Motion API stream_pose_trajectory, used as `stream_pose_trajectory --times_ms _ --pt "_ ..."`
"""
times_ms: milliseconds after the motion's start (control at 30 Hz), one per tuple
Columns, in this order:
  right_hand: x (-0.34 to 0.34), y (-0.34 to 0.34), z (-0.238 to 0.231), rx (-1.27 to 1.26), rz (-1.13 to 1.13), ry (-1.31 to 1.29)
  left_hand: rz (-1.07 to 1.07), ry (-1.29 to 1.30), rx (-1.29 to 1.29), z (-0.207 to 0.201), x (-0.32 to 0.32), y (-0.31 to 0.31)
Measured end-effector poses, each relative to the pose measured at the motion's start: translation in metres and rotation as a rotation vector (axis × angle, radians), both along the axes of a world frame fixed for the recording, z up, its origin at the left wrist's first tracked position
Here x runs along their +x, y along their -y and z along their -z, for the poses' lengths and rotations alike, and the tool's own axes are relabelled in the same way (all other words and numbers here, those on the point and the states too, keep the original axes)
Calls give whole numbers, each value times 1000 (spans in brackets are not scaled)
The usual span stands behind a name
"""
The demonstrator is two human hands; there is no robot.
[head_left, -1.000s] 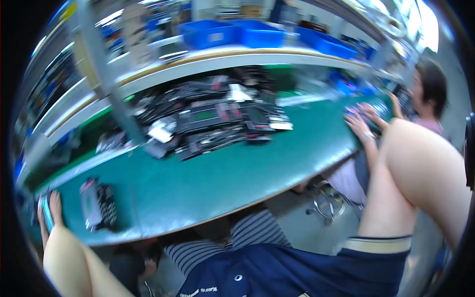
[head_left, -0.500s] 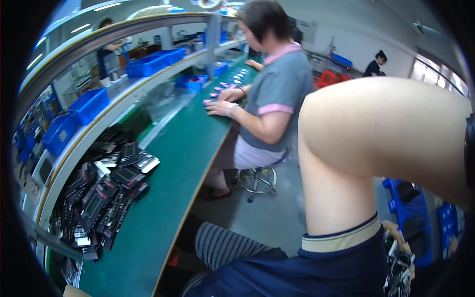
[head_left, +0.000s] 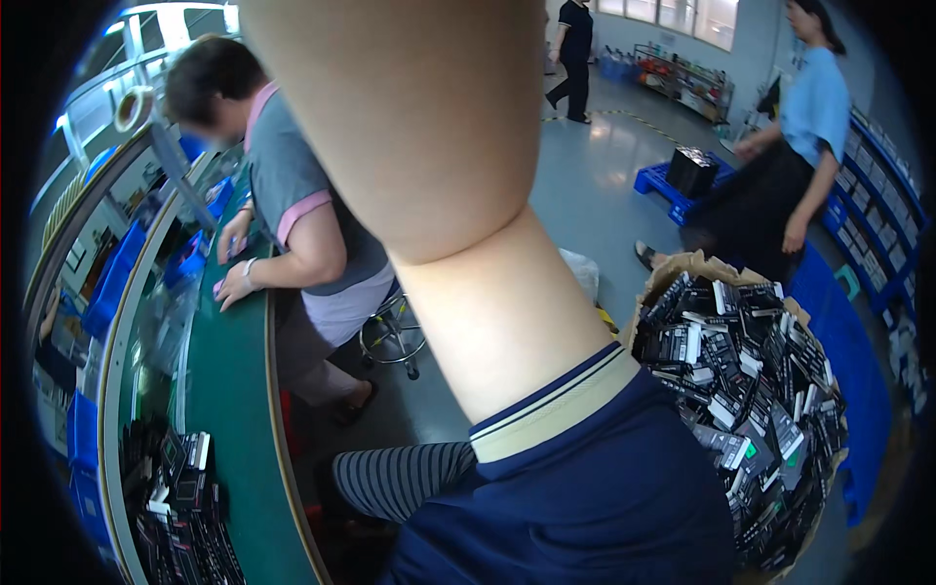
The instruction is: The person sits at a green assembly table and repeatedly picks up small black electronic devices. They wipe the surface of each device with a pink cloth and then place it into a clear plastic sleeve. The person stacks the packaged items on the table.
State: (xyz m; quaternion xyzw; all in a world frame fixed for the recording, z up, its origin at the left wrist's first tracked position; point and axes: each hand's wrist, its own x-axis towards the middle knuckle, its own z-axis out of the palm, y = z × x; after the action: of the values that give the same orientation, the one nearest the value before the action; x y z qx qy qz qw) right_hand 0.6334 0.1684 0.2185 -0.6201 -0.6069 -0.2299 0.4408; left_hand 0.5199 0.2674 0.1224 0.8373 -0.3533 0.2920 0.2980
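Neither of my hands shows. One bare arm (head_left: 497,312) of mine, bent at the elbow, rises from a navy sleeve (head_left: 585,487) with a cream cuff and fills the middle of the view; its hand lies out of the picture, and I cannot tell which arm it is. To its right stands a big open carton (head_left: 641,322), heaped with black and white flat boxes (head_left: 721,341). More black flat boxes (head_left: 180,497) are piled on the green workbench (head_left: 239,419) at the lower left. My knee in striped cloth (head_left: 405,480) is beside the bench.
A co-worker in grey and pink (head_left: 292,185) handles small pink pieces at the bench. Blue bins (head_left: 115,278) line the shelf. A person in light blue (head_left: 817,107) walks behind the carton; another person (head_left: 575,58) is farther off. A blue pallet (head_left: 658,185) carries a black stack.
My view has swung to the right, bringing the carton and the walking person into sight. The forearm that pointed right now runs toward the top edge.
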Motion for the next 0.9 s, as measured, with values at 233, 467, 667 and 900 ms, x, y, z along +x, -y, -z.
stream_pose_trajectory --times_ms 233,467,667,900 --pt "8 -8 -50 -57 -90 108 72 -11 18 2 2 27" --pt "12 -4 -56 -70 -86 111 111 -8 22 2 2 36" --pt "18 -11 -73 -64 -118 128 117 13 2 2 -1 32" --pt "3 -17 -69 -66 -156 104 96 75 -45 -2 -13 12"
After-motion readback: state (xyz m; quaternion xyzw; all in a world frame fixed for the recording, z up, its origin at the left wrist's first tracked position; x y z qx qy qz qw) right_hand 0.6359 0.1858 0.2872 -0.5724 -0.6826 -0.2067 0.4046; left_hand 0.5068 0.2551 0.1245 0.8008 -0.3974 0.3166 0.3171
